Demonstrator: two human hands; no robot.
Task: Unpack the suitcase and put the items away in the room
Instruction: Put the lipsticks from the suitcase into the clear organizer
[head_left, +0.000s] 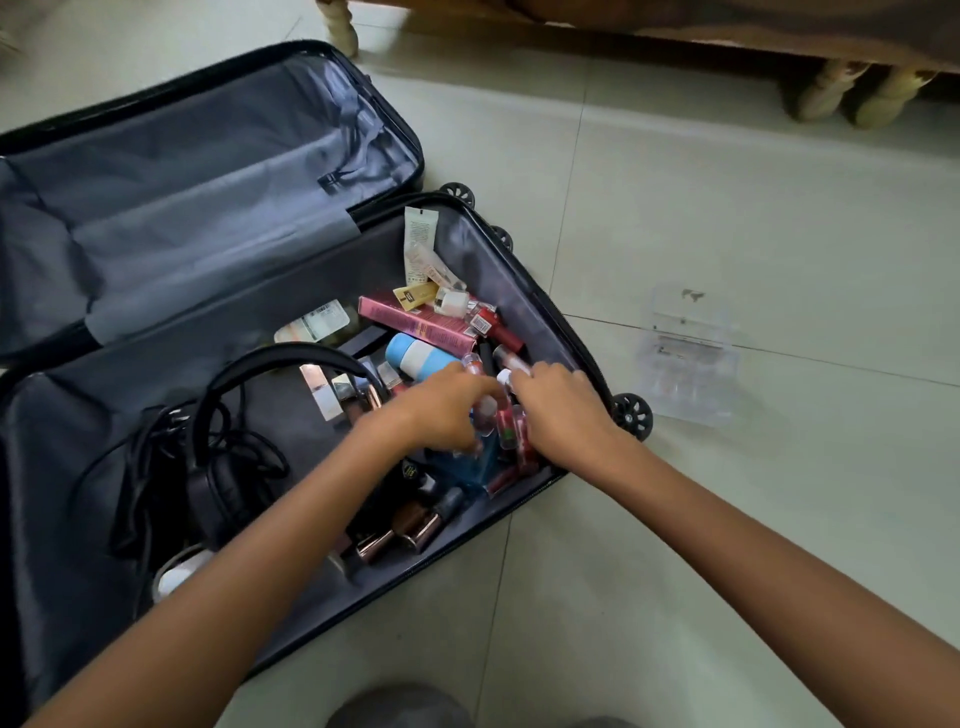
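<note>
Tiled floor (727, 208) — left hand (447, 410), right hand (561, 410) grip bottles (506, 421)

2 bare arms reach forward and down, converging. Left arm (260, 545) runs from lower left, right arm (727, 519) from lower right, both nearly straight at elbow. Wrists level, backs of hands up. Left hand (441, 410): knuckles raised, fingers curled down, thumb stretched toward other hand, pinching small bottles (488, 415). Right hand (561, 410): fingers curled inward, thumb on top, gripping same cluster. Hands almost touching, fingertips slightly blurred.
</note>
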